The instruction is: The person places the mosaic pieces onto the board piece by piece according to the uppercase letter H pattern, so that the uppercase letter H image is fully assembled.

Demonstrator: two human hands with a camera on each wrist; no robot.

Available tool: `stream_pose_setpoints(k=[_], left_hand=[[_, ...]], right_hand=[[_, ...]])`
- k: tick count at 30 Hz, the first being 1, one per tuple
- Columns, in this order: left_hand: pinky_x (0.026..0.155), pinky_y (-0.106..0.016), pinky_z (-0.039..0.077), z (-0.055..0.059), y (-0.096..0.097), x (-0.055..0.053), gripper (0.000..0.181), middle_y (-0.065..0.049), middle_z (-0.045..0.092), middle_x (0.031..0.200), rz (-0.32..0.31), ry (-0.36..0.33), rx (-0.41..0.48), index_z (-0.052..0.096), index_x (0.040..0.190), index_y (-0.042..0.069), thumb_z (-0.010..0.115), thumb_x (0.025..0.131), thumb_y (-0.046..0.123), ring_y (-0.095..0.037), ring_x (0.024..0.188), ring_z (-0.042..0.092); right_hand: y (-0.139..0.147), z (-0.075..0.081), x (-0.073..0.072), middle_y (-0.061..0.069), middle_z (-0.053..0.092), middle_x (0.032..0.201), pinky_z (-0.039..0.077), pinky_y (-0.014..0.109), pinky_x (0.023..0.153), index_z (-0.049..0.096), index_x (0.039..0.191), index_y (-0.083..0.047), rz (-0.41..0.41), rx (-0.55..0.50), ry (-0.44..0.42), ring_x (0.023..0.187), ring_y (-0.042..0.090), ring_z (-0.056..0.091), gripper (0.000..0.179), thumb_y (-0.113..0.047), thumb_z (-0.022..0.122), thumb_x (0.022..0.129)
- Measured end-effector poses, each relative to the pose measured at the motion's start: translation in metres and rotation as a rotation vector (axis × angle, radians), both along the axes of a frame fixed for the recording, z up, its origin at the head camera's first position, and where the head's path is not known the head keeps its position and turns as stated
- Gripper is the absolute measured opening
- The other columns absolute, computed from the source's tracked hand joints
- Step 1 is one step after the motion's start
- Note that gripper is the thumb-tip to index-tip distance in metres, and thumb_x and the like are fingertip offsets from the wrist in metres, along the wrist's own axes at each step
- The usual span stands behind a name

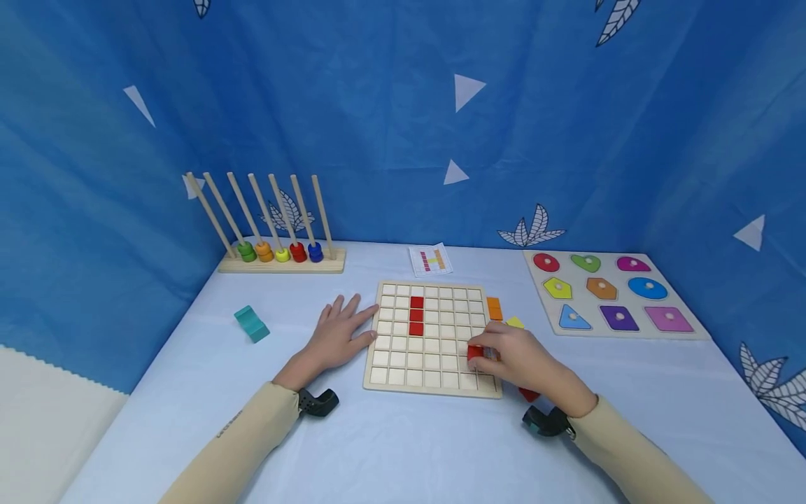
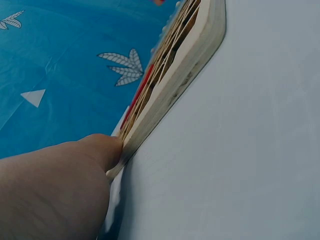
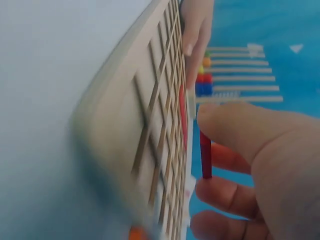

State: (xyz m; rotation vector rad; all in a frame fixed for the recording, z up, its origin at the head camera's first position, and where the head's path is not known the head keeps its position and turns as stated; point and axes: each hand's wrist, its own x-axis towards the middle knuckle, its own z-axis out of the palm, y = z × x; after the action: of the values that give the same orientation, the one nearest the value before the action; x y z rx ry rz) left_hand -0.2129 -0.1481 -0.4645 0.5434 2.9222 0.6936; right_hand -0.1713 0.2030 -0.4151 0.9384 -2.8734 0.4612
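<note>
A wooden grid board (image 1: 432, 362) lies on the white table, with three red square tiles (image 1: 416, 316) in one column of its cells. Between thumb and fingers, my right hand (image 1: 518, 355) pinches another red tile (image 3: 206, 155) above the board's lower right part. Spread fingers of my left hand (image 1: 340, 332) rest at the board's left edge; in the left wrist view its thumb (image 2: 102, 149) touches the side of the board. Orange tiles (image 1: 494, 309), a yellow tile (image 1: 515, 322) and a red tile (image 1: 529, 395) lie right of the board, some partly hidden by my right hand.
Behind the board lies a printed pattern card (image 1: 431, 260). A peg stand (image 1: 282, 267) with coloured rings is at the back left, and a teal block (image 1: 252, 323) sits before it. At the right is a shape puzzle board (image 1: 613, 294) with knobbed pieces.
</note>
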Motion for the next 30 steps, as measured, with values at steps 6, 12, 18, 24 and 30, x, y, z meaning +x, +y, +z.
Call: stream_pose_setpoints(k=[6, 12, 18, 24, 30], left_hand=[[0.122, -0.072, 0.01, 0.0, 0.001, 0.0, 0.061, -0.023, 0.024, 0.168, 0.003, 0.007, 0.001, 0.043, 0.157, 0.021, 0.055, 0.102, 0.043, -0.053, 0.156, 0.009], [0.123, -0.071, 0.008, 0.001, 0.002, 0.0, 0.061, -0.022, 0.024, 0.168, 0.006, -0.004, 0.004, 0.043, 0.157, 0.021, 0.055, 0.102, 0.043, -0.052, 0.156, 0.008], [0.122, -0.072, 0.009, -0.001, 0.002, 0.0, 0.061, -0.022, 0.024, 0.168, -0.001, 0.002, 0.003, 0.043, 0.157, 0.021, 0.055, 0.101, 0.045, -0.052, 0.156, 0.009], [0.122, -0.072, 0.01, -0.001, 0.0, 0.0, 0.06, -0.023, 0.026, 0.167, -0.002, 0.01, 0.007, 0.044, 0.156, 0.02, 0.055, 0.101, 0.043, -0.053, 0.155, 0.01], [0.122, -0.072, 0.01, -0.001, 0.0, 0.0, 0.06, -0.023, 0.026, 0.167, 0.006, 0.007, 0.001, 0.044, 0.156, 0.021, 0.055, 0.101, 0.042, -0.053, 0.155, 0.011]], right_hand=[[-0.027, 0.003, -0.01, -0.002, 0.07, 0.091, 0.044, 0.015, 0.058, 0.08, 0.109, -0.014, 0.031, 0.02, 0.021, 0.073, 0.006, 0.054, 0.033, -0.036, 0.084, 0.084], [-0.045, 0.001, -0.02, -0.003, 0.07, 0.091, 0.042, 0.014, 0.059, 0.08, 0.108, -0.016, 0.077, 0.049, 0.037, 0.074, 0.006, 0.055, 0.029, -0.035, 0.083, 0.085], [-0.058, 0.001, -0.024, -0.004, 0.071, 0.091, 0.044, 0.016, 0.062, 0.08, 0.109, -0.017, 0.102, 0.049, 0.012, 0.075, 0.006, 0.055, 0.028, -0.035, 0.081, 0.087], [-0.069, 0.002, -0.027, -0.002, 0.071, 0.093, 0.046, 0.016, 0.062, 0.08, 0.109, -0.015, 0.117, 0.042, 0.011, 0.075, 0.007, 0.057, 0.028, -0.033, 0.081, 0.088], [-0.077, 0.0, -0.029, -0.002, 0.072, 0.093, 0.048, 0.017, 0.064, 0.08, 0.109, -0.016, 0.123, 0.027, 0.008, 0.075, 0.006, 0.058, 0.028, -0.034, 0.082, 0.087]])
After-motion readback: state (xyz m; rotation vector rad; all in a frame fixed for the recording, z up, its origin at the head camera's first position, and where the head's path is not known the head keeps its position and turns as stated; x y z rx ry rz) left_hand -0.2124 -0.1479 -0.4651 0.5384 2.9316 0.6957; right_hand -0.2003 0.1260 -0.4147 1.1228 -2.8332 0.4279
